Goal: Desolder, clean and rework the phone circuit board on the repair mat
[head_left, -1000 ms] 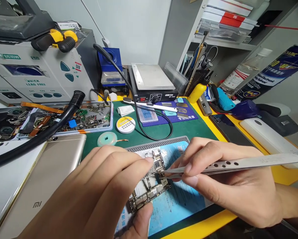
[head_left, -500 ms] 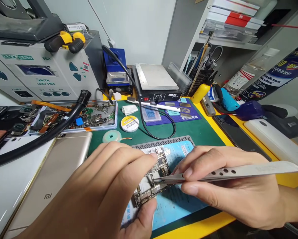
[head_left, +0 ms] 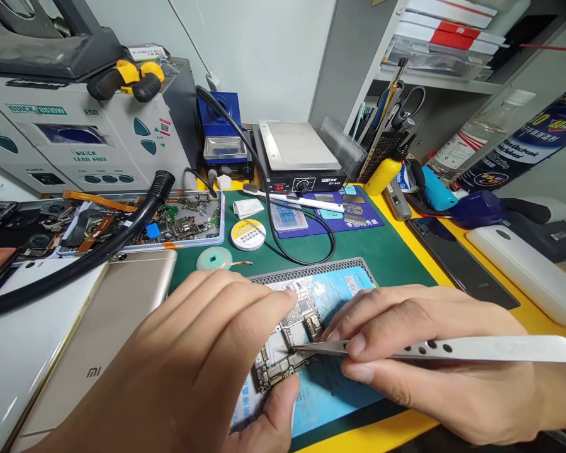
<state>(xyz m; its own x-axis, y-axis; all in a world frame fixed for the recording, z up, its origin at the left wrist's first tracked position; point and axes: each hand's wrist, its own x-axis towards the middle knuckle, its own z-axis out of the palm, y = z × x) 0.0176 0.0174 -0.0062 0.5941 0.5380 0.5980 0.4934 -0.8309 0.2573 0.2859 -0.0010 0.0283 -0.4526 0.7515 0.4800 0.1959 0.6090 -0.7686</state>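
My left hand [head_left: 216, 340] is closed on a phone circuit board [head_left: 283, 370], thumb along the near edge and fingers over the far side. Chips and connectors cover the board, and there is a gap in its middle. In my right hand [head_left: 419, 358] a pair of metal tweezers [head_left: 481, 348] is pinched between thumb and fingers, lying almost level. Their tips meet the board near the gap; whether anything is between them is too small to tell. Under the board lies a light blue pad [head_left: 332, 390]. My left fingers hide part of the board.
A hot air station [head_left: 122, 151] stands at the left, its black hose [head_left: 98, 258] crossing over a tray of parts [head_left: 221, 220]. A gold phone [head_left: 117, 333] lies at the left. Behind are a heating plate [head_left: 296, 145] and a toothbrush [head_left: 306, 201]. Bottles and phones line the right.
The tweezers' rear end has dropped and swung a little, so they lie flatter, with the tips still at the board's middle. My left hand and the board hold nearly the same place.
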